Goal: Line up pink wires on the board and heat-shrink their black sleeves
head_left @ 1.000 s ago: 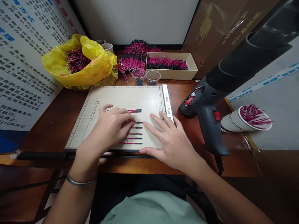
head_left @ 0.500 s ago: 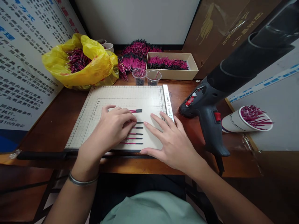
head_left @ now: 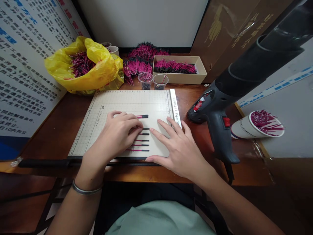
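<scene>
A: Has anything moved over the last second?

B: Hardly. The left hand (head_left: 117,132) lies where it lay, palm down on the cutter board (head_left: 107,104), fingertips pressed onto the row of wires (head_left: 143,141). The right hand (head_left: 179,148) is in the same spot too, flat on the board just right of the wire ends, fingers spread and empty.

A: So the left one isn't gripping?

B: No, it pins rather than clamps. The fingers are loosely curled over the pink ends; the black tips stick out to the right, side by side and parallel. One wire lies a little higher up the board, apart from the others.

A: And the wires themselves?

B: Same order, same spacing as a second ago, as far as I can tell. The small shifts between pictures look like head movement, not hand movement.

A: What does that tell you?

B: My judgement: the row is being held steady and lined up, not yet picked up or pushed on.

A: Around them?

B: A heat gun (head_left: 220,130) stands on the table just right of the board, a paper cup (head_left: 242,129) of wires beyond it, a yellow bag (head_left: 97,70), two clear cups (head_left: 153,81) and a box (head_left: 181,77) of wires behind.
</scene>
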The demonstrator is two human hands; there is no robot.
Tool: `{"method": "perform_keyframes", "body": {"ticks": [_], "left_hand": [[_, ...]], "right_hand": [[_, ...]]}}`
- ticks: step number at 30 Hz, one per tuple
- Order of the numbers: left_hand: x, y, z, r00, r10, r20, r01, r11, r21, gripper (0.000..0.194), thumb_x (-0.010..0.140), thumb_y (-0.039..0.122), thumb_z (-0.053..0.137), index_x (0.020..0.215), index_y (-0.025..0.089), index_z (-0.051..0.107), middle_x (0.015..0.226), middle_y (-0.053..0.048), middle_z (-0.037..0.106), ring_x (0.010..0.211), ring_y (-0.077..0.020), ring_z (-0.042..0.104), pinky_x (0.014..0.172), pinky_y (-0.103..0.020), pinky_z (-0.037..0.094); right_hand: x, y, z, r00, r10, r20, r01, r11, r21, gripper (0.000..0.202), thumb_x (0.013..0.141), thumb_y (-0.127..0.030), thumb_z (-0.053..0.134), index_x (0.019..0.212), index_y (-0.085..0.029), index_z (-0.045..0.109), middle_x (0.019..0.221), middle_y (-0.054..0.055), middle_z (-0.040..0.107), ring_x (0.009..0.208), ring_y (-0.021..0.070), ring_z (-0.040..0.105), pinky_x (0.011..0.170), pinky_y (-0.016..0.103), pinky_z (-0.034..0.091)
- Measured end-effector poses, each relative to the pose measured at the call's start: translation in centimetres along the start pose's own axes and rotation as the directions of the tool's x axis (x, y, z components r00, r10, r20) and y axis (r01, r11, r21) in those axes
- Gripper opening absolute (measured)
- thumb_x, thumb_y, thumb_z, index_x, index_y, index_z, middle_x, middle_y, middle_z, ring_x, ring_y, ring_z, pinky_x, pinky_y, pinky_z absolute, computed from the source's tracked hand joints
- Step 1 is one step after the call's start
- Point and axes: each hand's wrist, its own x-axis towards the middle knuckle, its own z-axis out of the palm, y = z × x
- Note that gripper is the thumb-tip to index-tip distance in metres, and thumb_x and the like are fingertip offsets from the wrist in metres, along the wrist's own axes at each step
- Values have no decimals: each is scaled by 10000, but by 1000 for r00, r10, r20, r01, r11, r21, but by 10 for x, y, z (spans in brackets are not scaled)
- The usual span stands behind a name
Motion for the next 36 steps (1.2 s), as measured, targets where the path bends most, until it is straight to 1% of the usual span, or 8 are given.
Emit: {"method": "perform_keyframes", "body": {"ticks": [10, 13, 15, 19, 23, 27, 31, 36], "left_hand": [[0, 0, -3, 1000, -15, 22, 16, 999, -42, 178, 954, 255, 551, 888, 218, 712, 973, -2, 751, 995, -234, 668, 990, -448, 304], [3, -1, -3, 1000, -28, -8, 28, 999, -32, 153, 944, 254, 575, 904, 205, 715, 994, -17, 743, 991, -235, 659, 951, -424, 332], [7, -1, -4, 998, -57, -38, 58, 998, 20, 153, 943, 247, 581, 918, 197, 723, 993, -32, 739, 990, -251, 652, 911, -419, 347], [17, 3, -7, 991, -132, -34, 136, 982, 133, 177, 950, 219, 570, 901, 194, 737, 990, -48, 745, 998, -283, 644, 876, -438, 347], [23, 7, -9, 991, -137, 8, 133, 976, 172, 190, 963, 225, 564, 902, 192, 740, 986, -51, 748, 1000, -292, 638, 873, -448, 349], [24, 8, -9, 990, -140, 8, 136, 972, 191, 189, 965, 217, 561, 927, 182, 744, 995, -59, 747, 993, -294, 638, 889, -455, 353], [27, 9, -8, 990, -139, 15, 133, 971, 198, 194, 965, 206, 554, 944, 180, 745, 997, -62, 747, 995, -293, 638, 890, -454, 357], [26, 8, -5, 993, -114, 14, 110, 979, 169, 220, 971, 213, 534, 887, 188, 736, 980, -56, 748, 988, -286, 644, 872, -449, 354]], "right_hand": [[-1, -1, -1, 1000, 9, 6, -9, 1000, 1, 767, 903, -767, 404, 1423, -226, 565, 1538, 129, 507, 1447, 391, 396, 1132, 679, 329], [0, -1, -1, 1000, 20, 9, -21, 1000, 11, 800, 896, -782, 394, 1427, -206, 556, 1546, 126, 498, 1456, 387, 385, 1141, 681, 320], [0, -1, -1, 999, 30, 21, -31, 999, 21, 833, 895, -800, 352, 1431, -194, 548, 1553, 118, 491, 1463, 379, 377, 1153, 678, 309], [3, -1, -7, 993, 68, 102, -72, 997, 39, 865, 903, -812, 303, 1490, -200, 476, 1588, 87, 446, 1497, 356, 330, 1188, 680, 260], [11, 2, -14, 972, 103, 210, -105, 995, -2, 819, 935, -762, 339, 1550, -223, 378, 1653, 65, 317, 1546, 349, 216, 1202, 705, 197], [21, 3, -20, 951, 118, 284, -111, 993, -43, 786, 947, -723, 386, 1567, -242, 347, 1684, 63, 228, 1562, 369, 142, 1201, 721, 160], [26, 2, -22, 938, 128, 322, -116, 992, -55, 805, 933, -733, 408, 1573, -249, 337, 1694, 84, 190, 1563, 390, 114, 1194, 737, 140], [26, 2, -23, 929, 125, 348, -115, 992, -49, 804, 931, -732, 415, 1582, -272, 315, 1697, 86, 187, 1565, 393, 92, 1193, 738, 128]]}}
